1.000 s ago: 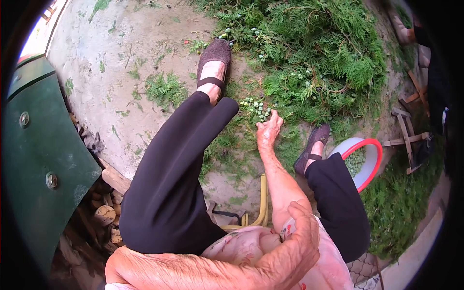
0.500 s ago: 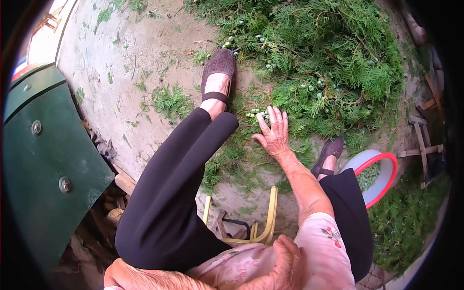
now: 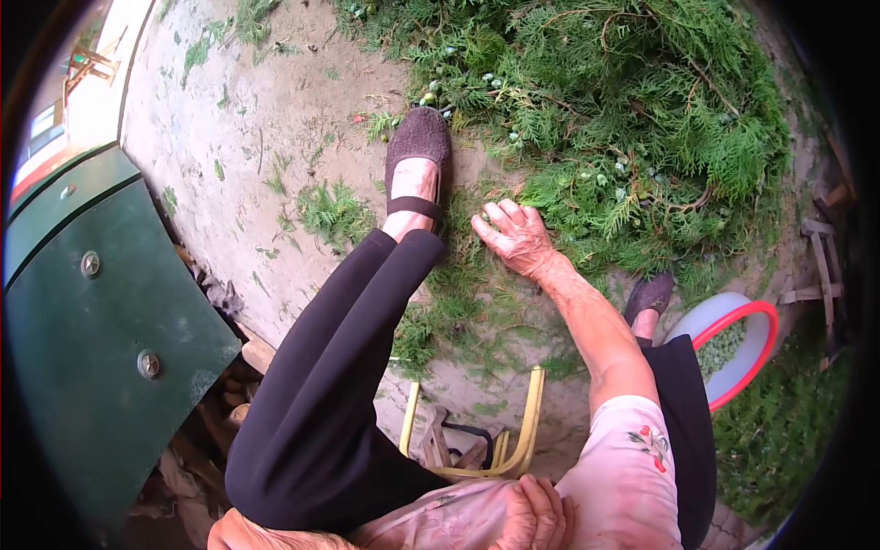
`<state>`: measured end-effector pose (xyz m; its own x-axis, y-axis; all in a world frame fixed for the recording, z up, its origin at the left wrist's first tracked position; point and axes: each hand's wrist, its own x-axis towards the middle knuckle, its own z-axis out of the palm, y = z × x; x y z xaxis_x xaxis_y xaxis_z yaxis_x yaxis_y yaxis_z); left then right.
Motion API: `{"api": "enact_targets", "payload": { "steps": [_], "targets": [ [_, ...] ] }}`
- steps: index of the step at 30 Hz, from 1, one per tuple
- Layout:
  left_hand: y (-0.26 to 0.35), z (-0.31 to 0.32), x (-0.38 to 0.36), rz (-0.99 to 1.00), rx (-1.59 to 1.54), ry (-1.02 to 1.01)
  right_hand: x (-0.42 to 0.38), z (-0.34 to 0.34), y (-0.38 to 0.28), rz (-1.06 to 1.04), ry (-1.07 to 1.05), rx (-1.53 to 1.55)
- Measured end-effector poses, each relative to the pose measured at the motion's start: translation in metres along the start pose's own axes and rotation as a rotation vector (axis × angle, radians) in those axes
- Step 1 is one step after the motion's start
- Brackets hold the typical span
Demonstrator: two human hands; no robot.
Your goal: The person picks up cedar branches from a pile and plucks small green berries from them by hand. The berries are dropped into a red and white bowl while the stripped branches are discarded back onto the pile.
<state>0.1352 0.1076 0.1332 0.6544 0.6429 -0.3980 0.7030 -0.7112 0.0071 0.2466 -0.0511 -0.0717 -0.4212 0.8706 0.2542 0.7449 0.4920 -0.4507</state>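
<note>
The right hand (image 3: 518, 243), spread flat half a second ago, now curls its fingers, covering where pale green cones showed. The left hand (image 3: 535, 518) has slipped from the right arm (image 3: 600, 330) nearer, against the pink shirt (image 3: 616, 472).

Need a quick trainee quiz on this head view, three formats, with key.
1. Multiple choice: the right hand is nearest to
A. the yellow metal frame
B. conifer foliage
C. the green panel

2. Fill in: the rim of the white bucket beside the right leg is ____.

3. True or false: the left hand is inside the bucket.

Key: 1. B. 2. Red. 3. False; it is in front of the pink blouse.
</note>
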Motion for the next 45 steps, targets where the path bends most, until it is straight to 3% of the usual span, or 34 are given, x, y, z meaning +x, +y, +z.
{"api": "enact_targets", "payload": {
  "steps": [6, 9, 13, 16, 17, 19, 20, 21, 22, 23, 25, 27, 29, 30, 31, 32, 33, 35, 37, 39, 42, 45],
  "targets": [
    [0.008, -0.026, -0.011, 0.058, 0.021, -0.023, 0.003, -0.003, 0.003, -0.001, 0.027, -0.066],
    [0.055, -0.086, -0.06, 0.285, 0.009, -0.1, 0.001, -0.007, 0.001, 0.045, -0.011, -0.105],
    [0.12, -0.15, -0.13, 0.643, -0.079, -0.285, 0.015, -0.014, 0.0, 0.162, -0.062, 0.079],
    [0.127, -0.153, -0.146, 0.664, -0.098, -0.303, 0.021, -0.022, -0.012, 0.629, -0.03, 0.436],
    [0.127, -0.152, -0.15, 0.656, -0.1, -0.302, 0.02, -0.028, -0.014, 0.623, -0.033, 0.427],
    [0.127, -0.151, -0.155, 0.638, -0.108, -0.302, 0.021, -0.048, -0.014, 0.896, 0.032, 0.929],
    [0.129, -0.151, -0.156, 0.627, -0.114, -0.294, 0.022, -0.063, -0.017, 1.147, 0.033, 1.159],
    [0.131, -0.151, -0.157, 0.609, -0.116, -0.284, 0.02, -0.073, -0.017, 1.139, 0.047, 1.139],
    [0.133, -0.151, -0.158, 0.59, -0.127, -0.279, 0.018, -0.082, -0.017, 1.247, 0.18, 1.353],
    [0.134, -0.152, -0.154, 0.558, -0.164, -0.252, 0.023, -0.099, -0.018, 1.338, 0.323, 1.569],
    [0.133, -0.157, -0.146, 0.474, -0.341, -0.119, 0.032, -0.145, -0.019, 1.392, 0.356, 1.656],
    [0.126, -0.164, -0.129, 0.4, -0.832, 0.357, 0.041, -0.182, -0.02, 1.313, 0.503, 1.896],
    [0.123, -0.171, -0.119, 0.174, -1.287, 0.625, 0.066, -0.229, -0.032, 1.232, 0.652, 1.777],
    [0.114, -0.173, -0.116, 0.022, -1.414, 0.646, 0.082, -0.261, -0.048, 1.183, 0.738, 1.744],
    [0.115, -0.171, -0.108, -0.147, -1.868, 0.619, 0.094, -0.286, -0.061, 1.138, 0.782, 1.794],
    [0.112, -0.183, -0.106, -0.301, -2.127, 0.566, 0.106, -0.312, -0.074, 1.092, 0.825, 1.844],
    [0.112, -0.181, -0.101, -0.379, -2.243, 0.541, 0.111, -0.324, -0.079, 1.023, 0.826, 1.867],
    [0.114, -0.183, -0.097, -0.414, -2.276, 0.526, 0.115, -0.339, -0.09, 0.969, 0.842, 1.85],
    [0.127, -0.184, -0.085, -0.222, -2.541, 0.535, 0.13, -0.361, -0.124, 0.799, 1.029, 1.633],
    [0.131, -0.18, -0.074, -0.09, -2.514, 0.574, 0.131, -0.373, -0.141, 0.833, 1.002, 1.263],
    [0.14, -0.188, -0.077, -0.072, -2.733, 0.412, 0.121, -0.383, -0.144, 0.832, 0.997, 1.203],
    [0.148, -0.184, -0.078, 0.065, -2.769, 0.393, 0.112, -0.388, -0.153, 0.857, 0.879, 0.78]
  ]
}}
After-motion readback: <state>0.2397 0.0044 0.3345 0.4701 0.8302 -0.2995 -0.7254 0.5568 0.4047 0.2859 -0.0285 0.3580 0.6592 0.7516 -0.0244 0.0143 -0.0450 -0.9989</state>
